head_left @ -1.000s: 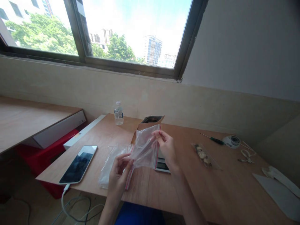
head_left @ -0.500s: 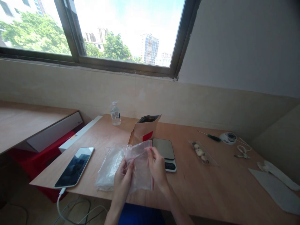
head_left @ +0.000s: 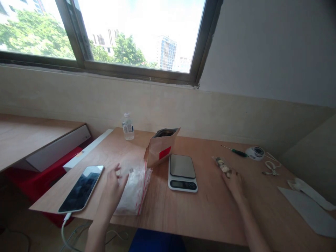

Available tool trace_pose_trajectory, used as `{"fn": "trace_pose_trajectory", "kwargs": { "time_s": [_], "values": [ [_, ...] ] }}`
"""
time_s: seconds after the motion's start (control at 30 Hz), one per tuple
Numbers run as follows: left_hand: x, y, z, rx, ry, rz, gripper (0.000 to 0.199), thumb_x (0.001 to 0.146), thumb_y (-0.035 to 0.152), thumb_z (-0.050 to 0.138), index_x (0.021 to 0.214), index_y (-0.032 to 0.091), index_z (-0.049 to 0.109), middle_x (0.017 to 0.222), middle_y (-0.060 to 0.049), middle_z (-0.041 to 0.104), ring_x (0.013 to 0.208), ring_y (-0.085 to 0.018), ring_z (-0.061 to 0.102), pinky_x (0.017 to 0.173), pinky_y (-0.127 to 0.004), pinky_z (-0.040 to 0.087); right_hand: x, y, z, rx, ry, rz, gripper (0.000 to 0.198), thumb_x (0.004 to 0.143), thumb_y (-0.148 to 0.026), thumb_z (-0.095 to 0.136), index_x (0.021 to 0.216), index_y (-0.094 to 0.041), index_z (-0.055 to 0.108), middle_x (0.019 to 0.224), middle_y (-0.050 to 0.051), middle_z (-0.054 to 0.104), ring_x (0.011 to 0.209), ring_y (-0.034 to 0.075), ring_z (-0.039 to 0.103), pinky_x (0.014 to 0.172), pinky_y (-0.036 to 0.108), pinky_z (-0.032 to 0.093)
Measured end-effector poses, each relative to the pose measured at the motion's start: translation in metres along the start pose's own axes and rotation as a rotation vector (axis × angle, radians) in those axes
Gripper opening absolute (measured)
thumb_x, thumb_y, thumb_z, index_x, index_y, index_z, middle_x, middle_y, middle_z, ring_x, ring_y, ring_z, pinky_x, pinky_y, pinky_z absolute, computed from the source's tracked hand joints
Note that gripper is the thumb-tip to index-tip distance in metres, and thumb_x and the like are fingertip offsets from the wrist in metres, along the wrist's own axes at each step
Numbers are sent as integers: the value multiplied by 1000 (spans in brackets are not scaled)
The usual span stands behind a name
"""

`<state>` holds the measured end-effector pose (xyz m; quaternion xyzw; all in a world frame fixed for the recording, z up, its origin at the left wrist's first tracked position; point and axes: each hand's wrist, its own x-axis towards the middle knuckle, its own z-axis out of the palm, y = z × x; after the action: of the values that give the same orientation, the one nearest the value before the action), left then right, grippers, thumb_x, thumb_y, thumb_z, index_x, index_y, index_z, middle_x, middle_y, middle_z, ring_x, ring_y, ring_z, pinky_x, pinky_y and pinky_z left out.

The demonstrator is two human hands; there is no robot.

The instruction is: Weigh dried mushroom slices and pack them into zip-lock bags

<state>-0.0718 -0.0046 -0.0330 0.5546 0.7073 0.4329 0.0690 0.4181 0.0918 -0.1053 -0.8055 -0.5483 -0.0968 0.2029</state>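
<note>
In the head view, your left hand (head_left: 114, 183) is loosely spread, the clear bags (head_left: 132, 194) at its three o'clock. Your right hand (head_left: 235, 183) touches the filled bag (head_left: 221, 163) at its eleven o'clock; I can't tell whether it grips. The scale (head_left: 183, 166) sits between the hands.
</note>
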Motion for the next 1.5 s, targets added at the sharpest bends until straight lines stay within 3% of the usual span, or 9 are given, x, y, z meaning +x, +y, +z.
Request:
{"fn": "trace_pose_trajectory", "kwargs": {
  "time_s": [0.17,0.33,0.4,0.5,0.67,0.9,1.1,1.23,1.5],
  "values": [
    [-9,12,14,151,179,226,49,88,42,39,130,17,40,133,-18,44,127,-32,39,99,-54,35,-6,-4,-20,232,-8,131,40,73,-32,43,98,-8,65,86,22,69,73,32,63,62,37,41],
    [-20,-4,36,209,-358,288,29,85,21,41,106,23,61,120,-9,62,119,-27,52,100,-50,37,-24,-43,-67,661,8,177,40,67,-45,54,88,-13,67,89,18,70,81,32,64,64,35,44],
    [-24,2,40,191,-414,296,31,83,15,41,102,22,64,118,-9,64,120,-27,51,103,-51,33,-38,-66,-88,943,-41,198,41,65,-47,60,88,-14,67,92,15,70,82,27,64,65,31,46],
    [-35,42,39,-64,-314,205,31,89,23,39,110,22,61,121,-10,62,117,-24,53,102,-46,35,-63,-104,-119,1287,-196,327,39,60,-44,71,86,-16,67,84,8,71,71,20,64,57,25,47],
    [-67,116,44,-722,-623,22,32,90,38,43,117,23,54,109,-7,66,90,-18,64,82,-30,48,-102,-153,-153,1540,-514,403,29,57,-36,77,79,-18,69,81,4,71,70,18,65,57,22,50],
    [-76,116,52,-1104,-680,-230,32,81,48,57,86,17,54,59,3,54,49,-10,52,50,-21,41,-122,-166,-133,1493,-703,311,30,66,-43,70,82,-18,67,78,6,70,64,19,64,51,25,50],
    [-73,116,48,-1207,-735,-334,28,78,43,62,76,17,54,61,3,52,52,-9,48,52,-20,40,-138,-171,-120,1159,-181,-56,23,80,-38,58,92,-19,62,91,7,68,83,19,64,73,29,51],
    [-76,120,53,-1158,-636,-309,31,75,44,65,69,16,53,63,4,49,59,-10,47,56,-20,40,-153,-179,-138,1102,-411,-347,17,86,-32,53,90,-20,64,85,4,68,77,16,65,71,24,51],
    [-79,109,66,-935,-533,-157,26,86,42,50,75,18,52,72,1,52,73,-14,51,69,-23,41,-155,-180,-139,1068,-478,-352,17,82,-35,59,82,-18,65,82,4,69,76,17,65,71,25,50]
  ]
}}
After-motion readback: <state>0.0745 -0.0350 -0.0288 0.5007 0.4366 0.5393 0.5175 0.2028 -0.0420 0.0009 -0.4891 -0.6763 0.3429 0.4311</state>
